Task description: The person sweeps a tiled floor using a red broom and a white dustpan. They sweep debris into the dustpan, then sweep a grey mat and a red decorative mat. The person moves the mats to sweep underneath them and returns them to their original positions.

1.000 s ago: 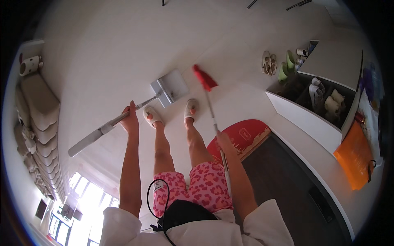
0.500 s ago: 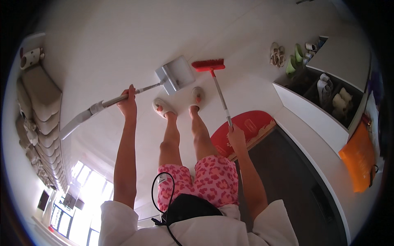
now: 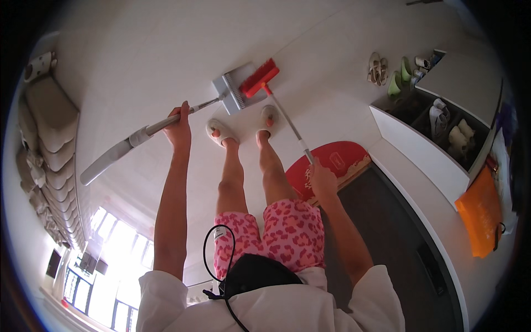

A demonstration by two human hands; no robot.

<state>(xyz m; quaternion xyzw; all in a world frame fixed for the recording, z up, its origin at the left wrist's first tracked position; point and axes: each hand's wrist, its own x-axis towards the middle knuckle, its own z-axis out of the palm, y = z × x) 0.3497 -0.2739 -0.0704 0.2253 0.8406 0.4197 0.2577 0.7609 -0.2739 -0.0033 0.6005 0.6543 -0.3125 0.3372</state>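
Observation:
My left hand [image 3: 178, 128] is closed around the silver-and-grey handle of a long-handled dustpan [image 3: 231, 88]. The grey pan lies on the floor just ahead of my slippered feet. My right hand [image 3: 322, 181] grips the pale handle of a broom [image 3: 260, 77] with a red head and red bristles. Tilted, the broom head sits over the right part of the pan and hides some of it. Whether the bristles touch the pan, I cannot tell.
A red half-round mat [image 3: 337, 160] lies at the dark doorway on my right. Beyond it stands a shoe cabinet [image 3: 420, 146] with shoes inside, and green slippers [image 3: 395, 83] beside it. An orange bag [image 3: 480, 213] hangs far right. A beige sofa [image 3: 55, 130] lines the left.
The broom head has moved left and turned, from beside the dustpan to over its right part. The pan has shifted slightly, and my left hand has moved a little right and up.

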